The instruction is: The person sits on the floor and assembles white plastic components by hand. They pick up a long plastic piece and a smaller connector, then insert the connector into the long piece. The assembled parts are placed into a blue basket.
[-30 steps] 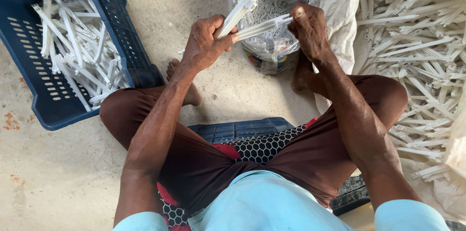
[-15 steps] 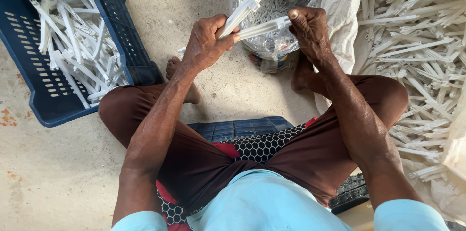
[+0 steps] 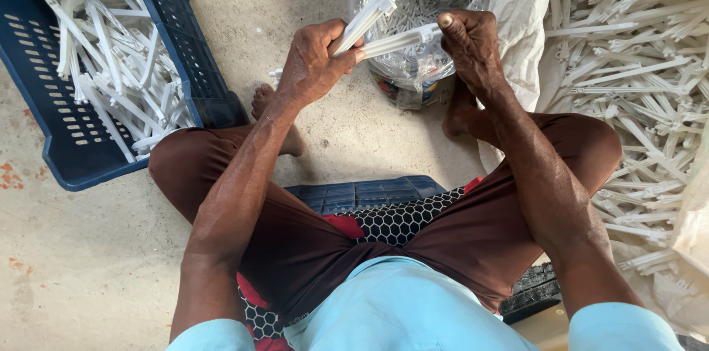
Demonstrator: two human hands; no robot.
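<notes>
Both fists are closed on white plastic strips (image 3: pixel 384 22) at twelve o'clock, left hand (image 3: pixel 314 63) and right hand (image 3: pixel 473 45), blue crate (image 3: pixel 188 74) at ten partly filled (big heap (image 3: pixel 635 78) at two remains).

— What can't you make out?
— The crate (image 3: pixel 214 100) runs off the top and left edges; the pile (image 3: pixel 635 85) off the right.
— And the hands?
— The left hand (image 3: pixel 314 63) hides its strips' (image 3: pixel 365 19) lower ends.
</notes>
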